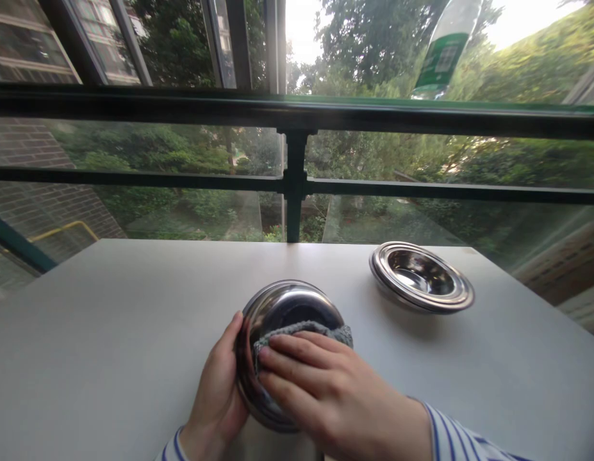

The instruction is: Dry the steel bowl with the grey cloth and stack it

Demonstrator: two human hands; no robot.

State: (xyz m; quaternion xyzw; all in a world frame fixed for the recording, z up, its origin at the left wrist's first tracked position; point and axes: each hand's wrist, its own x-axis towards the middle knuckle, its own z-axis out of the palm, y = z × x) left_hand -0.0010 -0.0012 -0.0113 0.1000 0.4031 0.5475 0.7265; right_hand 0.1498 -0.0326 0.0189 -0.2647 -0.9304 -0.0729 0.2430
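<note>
Over the near tabletop [133, 320], the left hand [214, 397] grips the bowl's [297, 304] side, its fingers mostly hidden, maybe to keep it still, while the right hand [339, 390], fingers close together, holds a half-hidden cloth [297, 328] against it, and the dish [421, 275] at right may be a stack.

That nearer bowl [287, 306] is shiny silver, streaked with dark, reddish-brown reflections; the cloth [342, 334] is a dull grey. The farther bowl [421, 278] is silver too — banded in light and dark rings. I see a plain white table [133, 320], white sleeves [453, 435] striped blue, a dark green railing [294, 153], and a green label [441, 61] with a whitish patch — leafy green trees [373, 45] all behind.
</note>
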